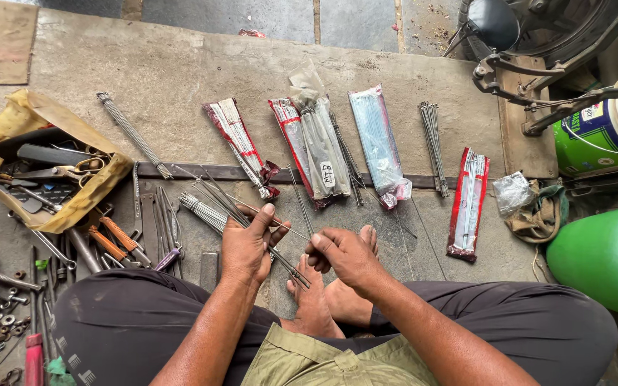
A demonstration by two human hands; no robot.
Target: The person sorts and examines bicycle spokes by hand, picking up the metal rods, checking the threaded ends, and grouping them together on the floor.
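Fingers of the left hand (246, 246) were clamped round a fanned bundle of thin steel spokes (216, 204), heads splayed toward 10 o'clock for easy sorting. Right hand (345, 256) pinched the bundle's lower ends near the bare feet (323, 300), closed on them. At 9 o'clock sat a floppy yellow cloth tool bag (101, 187); at 12 to 2, glossy plastic spoke packets (379, 143) lay in a row on rough concrete floor (173, 64).

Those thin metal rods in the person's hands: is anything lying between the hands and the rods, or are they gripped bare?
Nothing visible stands between them. The left hand grips the bundle of thin metal rods directly, and the right hand pinches their lower ends with bare fingers. The wrapped packets lie farther off on the floor.
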